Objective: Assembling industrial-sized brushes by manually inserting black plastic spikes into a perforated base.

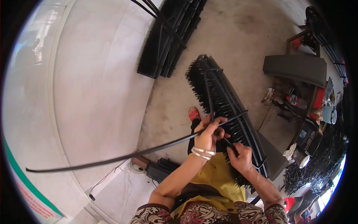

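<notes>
With fingers of the left hand (209, 135) bent tight around a long black strip (153, 149), holds it mid-frame, across a bristly black bundle (233, 100) slanting from upper centre to lower right. With the right hand (241, 157) clenched, grips a short dark piece (232, 149) just beside; cannot tell whether strip end or tool. Judged by bands (217, 70) across the upper and lower ends, looks partly bound, with the strip's long tail at lower left seemingly left to fasten. Works over a yellow apron (220, 173), above stained concrete floor (246, 26). Around: pale wall (97, 74) on the left, similar stacked bundles (167, 41) at top centre, dark grey board (294, 69) at upper right, tangled black heap (313, 170) at lower right.
</notes>
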`<state>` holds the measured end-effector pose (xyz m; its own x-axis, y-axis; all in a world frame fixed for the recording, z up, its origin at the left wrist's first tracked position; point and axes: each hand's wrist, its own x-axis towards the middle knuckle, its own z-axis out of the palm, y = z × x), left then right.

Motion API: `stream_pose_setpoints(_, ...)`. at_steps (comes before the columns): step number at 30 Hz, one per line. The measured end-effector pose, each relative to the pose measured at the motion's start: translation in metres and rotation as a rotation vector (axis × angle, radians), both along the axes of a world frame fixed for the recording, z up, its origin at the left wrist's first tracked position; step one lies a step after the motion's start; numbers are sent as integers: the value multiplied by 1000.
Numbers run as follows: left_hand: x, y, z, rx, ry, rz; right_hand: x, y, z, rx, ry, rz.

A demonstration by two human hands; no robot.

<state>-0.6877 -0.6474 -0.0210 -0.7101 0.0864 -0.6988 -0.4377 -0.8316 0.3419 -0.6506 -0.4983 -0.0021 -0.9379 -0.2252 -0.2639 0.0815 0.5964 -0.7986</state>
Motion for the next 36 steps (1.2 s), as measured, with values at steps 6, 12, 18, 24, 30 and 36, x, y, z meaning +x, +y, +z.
stream_pose_setpoints(6,-66,-34,-7,-71,17,-149,-29,-57,-18,-123,-125,-311)
stream_pose_setpoints(12,-87,-83,-16,-262,43,-270,-27,-132,-54,-361,-275,-374)
stream_pose_setpoints(18,-57,-130,-17,-444,-26,-306,-23,-164,-55,-466,-425,-100)
stream_pose_setpoints(24,16,-185,-18,-488,-80,-279,-96,-107,-15,-174,-319,29)
stream_pose_setpoints(30,81,-209,4,-563,-137,-334,-249,-134,25,-41,385,-60)
stream_pose_setpoints(36,111,-230,28,-527,-328,-310,-375,-210,68,-44,778,-120)
